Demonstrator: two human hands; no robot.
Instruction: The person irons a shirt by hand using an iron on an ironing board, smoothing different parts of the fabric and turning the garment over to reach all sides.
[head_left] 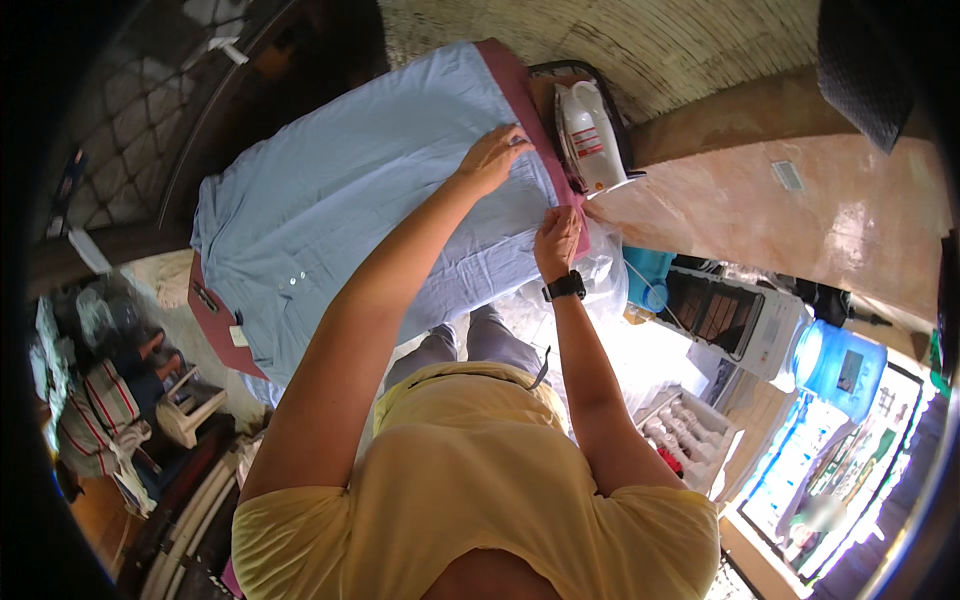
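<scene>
A light blue buttoned garment (360, 170), apparently a shirt, lies spread with some creases over a maroon-covered ironing board (515, 85). My left hand (490, 160) is on the cloth near the board's right end, its fingers bent together on the fabric. Lower down, at the near right corner, my right hand (557, 243) has its fingers closed on the garment's edge; a dark watch is on that wrist. Just beyond the right end a white iron (590, 138) rests on its dark stand. Small pale buttons show at the garment's left part.
Clear plastic (605, 270) hangs below the right corner. A tan wall (770, 190) rises at the right. Farther right are a white appliance (770, 330) and a blue water jug (840, 370). At the left stand a small wooden stool (190, 405) and a striped bag (98, 410).
</scene>
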